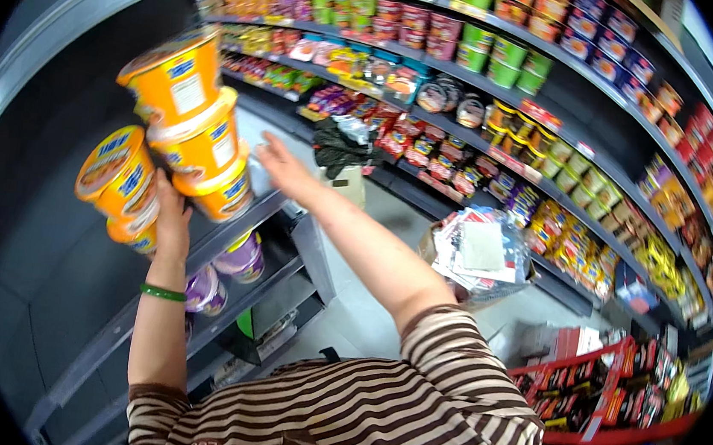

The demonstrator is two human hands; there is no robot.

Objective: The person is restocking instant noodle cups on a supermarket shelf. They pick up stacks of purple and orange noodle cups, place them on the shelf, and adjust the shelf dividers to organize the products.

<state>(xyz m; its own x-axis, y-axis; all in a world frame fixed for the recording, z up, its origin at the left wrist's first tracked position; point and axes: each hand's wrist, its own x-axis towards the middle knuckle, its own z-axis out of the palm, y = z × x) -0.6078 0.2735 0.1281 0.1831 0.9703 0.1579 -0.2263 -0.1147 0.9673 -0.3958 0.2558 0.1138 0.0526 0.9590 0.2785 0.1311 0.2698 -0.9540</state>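
Note:
Orange instant-noodle cups stand in two stacks on a dark shelf (210, 237). The taller stack (200, 143) is several cups high and leans a little. To its left is a shorter stack (119, 177). My left hand (172, 214) reaches up between the two stacks and touches the cups, its fingers partly hidden behind them; whether it grips one is not clear. Just right of the taller stack, my right hand (284, 167) is held with its fingers apart and nothing in it. Purple noodle cups (240, 256) stand on the shelf below.
Across the aisle, a long shelf unit (436, 63) holds many noodle cups and packets. On the floor are a box with papers and plastic (479, 253) and a pale bin with a black bag (344, 183). Red-edged display racks of packets (610, 392) stand at the right.

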